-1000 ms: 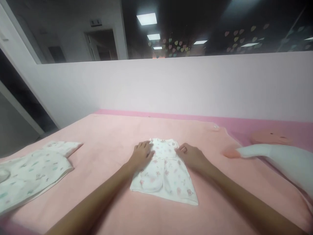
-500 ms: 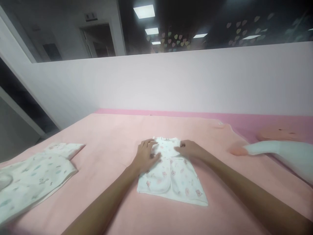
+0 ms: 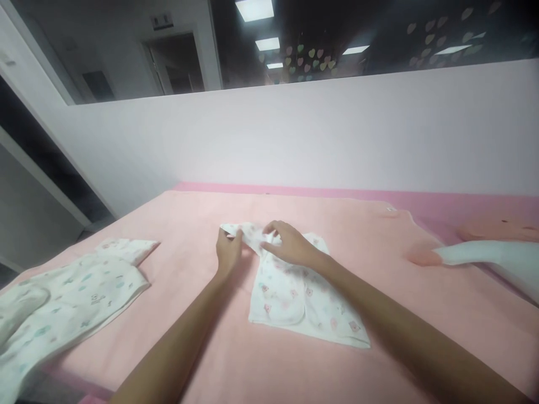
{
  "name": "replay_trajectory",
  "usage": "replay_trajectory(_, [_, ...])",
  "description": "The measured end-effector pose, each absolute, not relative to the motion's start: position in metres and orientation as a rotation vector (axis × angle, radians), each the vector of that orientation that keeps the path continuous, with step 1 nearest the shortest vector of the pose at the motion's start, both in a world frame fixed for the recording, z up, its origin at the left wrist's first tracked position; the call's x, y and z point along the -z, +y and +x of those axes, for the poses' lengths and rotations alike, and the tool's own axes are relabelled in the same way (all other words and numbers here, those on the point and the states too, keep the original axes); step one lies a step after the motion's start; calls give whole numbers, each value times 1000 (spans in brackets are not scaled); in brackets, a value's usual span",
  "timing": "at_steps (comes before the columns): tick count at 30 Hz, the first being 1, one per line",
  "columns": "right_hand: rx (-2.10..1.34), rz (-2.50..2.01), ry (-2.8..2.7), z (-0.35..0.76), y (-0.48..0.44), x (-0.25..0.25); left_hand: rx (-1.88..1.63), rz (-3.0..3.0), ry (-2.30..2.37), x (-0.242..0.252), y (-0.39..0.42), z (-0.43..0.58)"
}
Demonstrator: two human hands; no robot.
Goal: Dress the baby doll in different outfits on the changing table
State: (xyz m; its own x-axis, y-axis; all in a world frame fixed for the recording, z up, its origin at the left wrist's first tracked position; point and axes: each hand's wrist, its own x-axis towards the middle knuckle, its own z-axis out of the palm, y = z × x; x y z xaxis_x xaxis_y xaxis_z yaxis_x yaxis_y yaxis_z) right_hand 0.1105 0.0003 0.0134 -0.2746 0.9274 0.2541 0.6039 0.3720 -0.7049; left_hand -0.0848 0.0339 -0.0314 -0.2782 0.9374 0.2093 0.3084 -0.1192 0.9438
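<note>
A small white baby shirt (image 3: 301, 297) with pink bear prints lies in the middle of the pink blanket (image 3: 337, 370). My left hand (image 3: 228, 253) pinches the shirt's left sleeve, pulled out to the left. My right hand (image 3: 288, 247) rests on the shirt's upper part by the collar, fingers curled and holding the cloth down. The collar is hidden under my right hand.
A second white printed garment (image 3: 67, 294) lies at the blanket's left edge. At the right lies a baby doll (image 3: 484, 249) in light blue clothing, its arm reaching left. A white partition wall (image 3: 295, 134) stands behind the bed.
My left hand has drawn the left sleeve out sideways from the folded shirt. My right hand has moved left across the shirt's top. The view has shifted a little to the left.
</note>
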Motion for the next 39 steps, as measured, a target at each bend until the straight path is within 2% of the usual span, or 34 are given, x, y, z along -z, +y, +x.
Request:
replay_trajectory(3, [-518,-1487,-2122,123,-16,15,-1350,1256,1838,35,54,-106])
replay_trajectory(7, [-253,-1491,-2193,124,-26,36,-1316,1240,1910,38,63,-115])
replay_trajectory(14, [14,-1501,-2421,118,-16,25,-1113,1572,2067,41,64,-128])
replay_trajectory(19, [-22,-1528,-2115,159,-22,-7,-1064,1697,2124,46,73,-139])
replay_trajectory(24, [5,-1664,-1597,254,-51,-18,-1095,1721,2132,52,80,-142])
replay_trajectory(32, [71,-2215,-1453,367,-87,60,-1093,1770,2122,59,86,-147])
replay_trajectory(35, [280,-2189,-1542,370,-87,79,-1075,1772,2126,59,87,-148])
replay_trajectory(39, [547,-1934,-1687,359,-84,89,-979,1806,2162,56,87,-147])
